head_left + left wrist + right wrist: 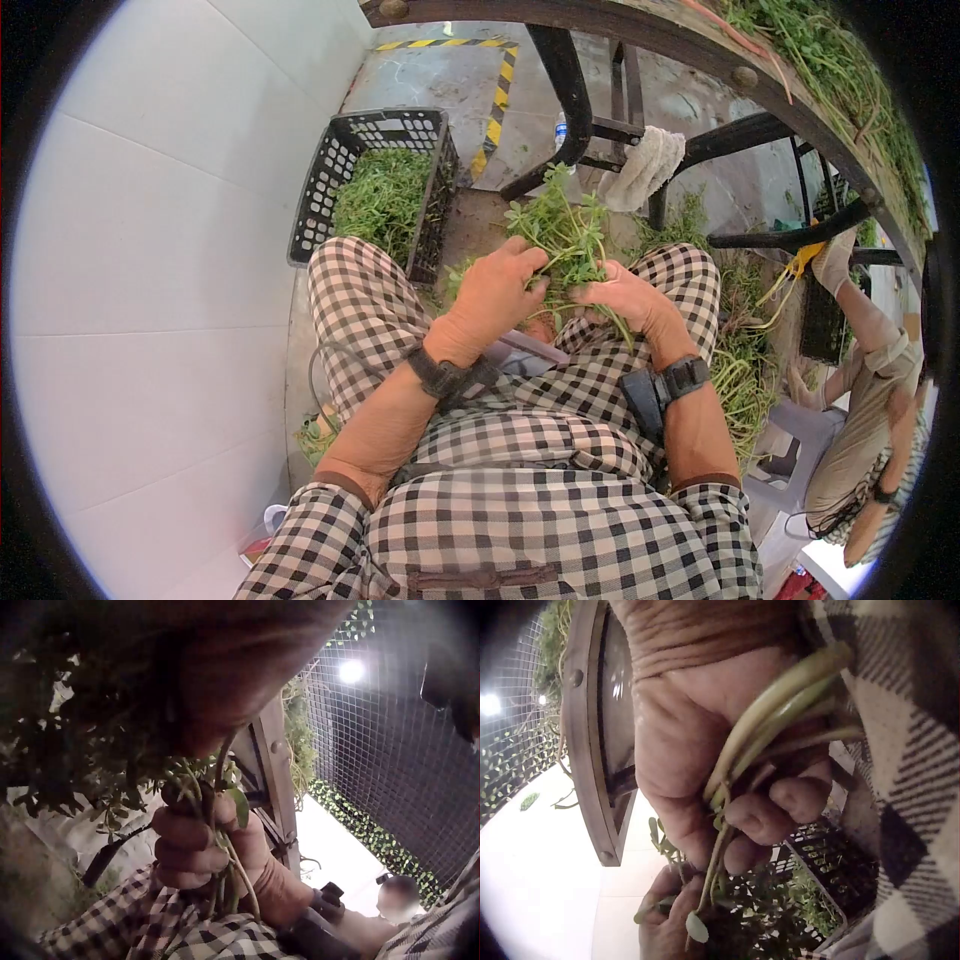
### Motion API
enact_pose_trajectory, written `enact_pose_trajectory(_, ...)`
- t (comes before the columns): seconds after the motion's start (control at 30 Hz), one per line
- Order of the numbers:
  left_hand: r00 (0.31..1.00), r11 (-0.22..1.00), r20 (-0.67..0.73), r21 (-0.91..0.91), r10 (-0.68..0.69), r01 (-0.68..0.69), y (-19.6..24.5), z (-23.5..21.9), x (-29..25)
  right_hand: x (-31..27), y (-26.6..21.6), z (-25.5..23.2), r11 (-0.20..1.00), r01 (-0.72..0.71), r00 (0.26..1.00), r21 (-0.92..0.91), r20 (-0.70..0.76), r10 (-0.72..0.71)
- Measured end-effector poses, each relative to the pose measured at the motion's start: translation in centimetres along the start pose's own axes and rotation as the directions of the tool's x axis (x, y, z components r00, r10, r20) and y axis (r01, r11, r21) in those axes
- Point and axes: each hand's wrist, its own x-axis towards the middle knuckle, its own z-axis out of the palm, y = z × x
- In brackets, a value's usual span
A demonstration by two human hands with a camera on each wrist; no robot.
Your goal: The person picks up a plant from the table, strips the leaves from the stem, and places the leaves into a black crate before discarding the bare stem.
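The person's right hand (628,298) curls its fingers (780,814) round the pale stems of a bunch of leafy green herbs (562,232), the stalks running across the palm and out past the knuckles. The left hand (497,290) closes on the same bunch from the other side, fingers wrapped into the leafy part just above the stems, so the two hands meet on it. The bunch stands upright over the person's lap, between the knees of the checked trousers (360,300). Beyond the left knee, against the white wall, sits a black plastic crate (318,190) holding more of the greens. Ahead of the bunch a pale cloth (645,165) hangs on the dark frame of a round table (620,35), whose top carries further greens. More cut stems (742,375) lie on the floor beside the right knee, and past them a second person (870,400) is seated.
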Motion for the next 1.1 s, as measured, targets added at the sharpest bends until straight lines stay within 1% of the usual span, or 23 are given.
enact_pose_trajectory(0.03, 1.000, 1.000, -0.007, -0.015, 0.013, -0.013, -0.1, 0.1, 0.0, 0.1, 0.2, 0.0, 1.000, 0.006, 1.000, 0.006, -0.001, -0.006)
enact_pose_trajectory(0.13, 1.000, 1.000, 0.028, -0.004, 0.006, -0.006, -0.1, 0.2, -0.1, 0.3, 0.3, 0.0, 1.000, 0.007, 1.000, 0.021, 0.014, -0.007)
enact_pose_trajectory(0.23, 0.995, 1.000, 0.097, 0.026, -0.019, 0.016, -0.1, 0.0, 0.0, 0.6, 0.8, -0.2, 1.000, 0.000, 0.999, 0.023, 0.046, -0.001)
enact_pose_trajectory(0.33, 0.997, 1.000, 0.070, 0.019, -0.025, 0.024, 0.1, 0.1, 0.0, 0.6, 1.0, -0.3, 0.999, 0.002, 0.999, 0.038, 0.049, -0.004)
enact_pose_trajectory(0.37, 0.999, 1.000, 0.030, -0.014, -0.025, 0.025, -0.1, 0.4, 0.1, 0.7, 1.1, -0.3, 0.999, 0.004, 0.999, 0.046, 0.046, -0.006)
enact_pose_trajectory(0.43, 0.998, 0.997, -0.050, -0.078, -0.028, 0.024, -0.8, 1.3, 0.4, 0.8, 1.2, -0.4, 1.000, 0.027, 0.999, 0.008, 0.029, -0.027)
enact_pose_trajectory(0.47, 0.992, 0.983, -0.073, -0.160, -0.106, 0.094, -1.1, 1.7, 0.4, 0.9, 1.3, -0.4, 0.999, 0.039, 0.999, -0.012, 0.022, -0.039)
enact_pose_trajectory(0.53, 0.960, 0.923, -0.102, -0.319, -0.261, 0.217, -1.8, 2.2, 0.6, 1.1, 1.8, -0.4, 0.986, 0.046, 0.996, -0.159, -0.065, -0.056)
enact_pose_trajectory(0.57, 0.915, 0.788, -0.051, -0.530, -0.400, 0.314, -2.6, 2.2, 0.9, 1.2, 2.0, -0.4, 0.972, 0.044, 0.992, -0.233, -0.108, -0.071)
enact_pose_trajectory(0.6, 0.856, 0.595, 0.033, -0.705, -0.516, 0.386, -3.4, 1.4, 1.4, 1.0, 1.8, -0.5, 0.984, 0.053, 0.995, -0.168, -0.070, -0.065)
enact_pose_trajectory(0.63, 0.787, 0.360, 0.142, -0.831, -0.600, 0.424, -4.0, 0.8, 1.5, 0.8, 1.6, -0.5, 0.993, 0.059, 0.998, -0.103, -0.031, -0.063)
enact_pose_trajectory(0.67, 0.812, 0.262, 0.105, -0.916, -0.575, 0.303, -4.3, 0.4, 1.2, 0.7, 1.4, -0.6, 0.997, 0.064, 0.998, -0.038, 0.007, -0.063)
enact_pose_trajectory(0.77, 0.787, 0.151, 0.145, -0.945, -0.600, 0.289, -5.4, -1.4, 0.8, 0.9, 1.6, -0.9, 0.997, 0.073, 0.997, -0.011, -0.002, -0.073)
enact_pose_trajectory(0.8, 0.773, 0.059, 0.156, -0.968, -0.615, 0.242, -4.1, -2.3, 0.7, 0.9, 1.3, -0.9, 0.998, 0.062, 0.998, 0.008, -0.019, -0.062)
enact_pose_trajectory(0.87, 0.786, 0.011, 0.154, -0.980, -0.599, 0.200, -5.9, -2.4, 0.5, 0.5, 0.8, -0.6, 0.998, 0.039, 0.998, 0.042, -0.053, -0.037)
enact_pose_trajectory(0.9, 0.794, -0.014, 0.152, -0.984, -0.589, 0.178, -5.6, -3.0, 0.7, 0.5, 0.8, -0.5, 0.997, 0.068, 0.996, 0.039, -0.063, -0.066)
enact_pose_trajectory(0.93, 0.798, -0.102, 0.187, -0.982, -0.573, 0.158, -4.9, -3.3, 0.5, 0.5, 0.9, -0.4, 0.995, 0.096, 0.993, 0.039, -0.074, -0.093)
enact_pose_trajectory(0.97, 0.804, -0.039, 0.162, -0.985, -0.572, 0.171, -4.4, -3.7, 0.7, 0.6, 1.1, -0.3, 0.992, 0.122, 0.989, 0.040, -0.084, -0.119)
enact_pose_trajectory(1.03, 0.814, 0.085, 0.115, -0.977, -0.570, 0.198, -3.9, -4.1, 0.6, 0.8, 1.5, -0.5, 0.992, 0.110, 0.993, 0.057, -0.058, -0.106)
enact_pose_trajectory(1.1, 0.868, 0.293, 0.101, -0.917, -0.486, 0.271, -3.2, -4.2, 0.6, 0.9, 1.5, -0.5, 0.992, 0.106, 0.994, 0.069, -0.045, -0.103)
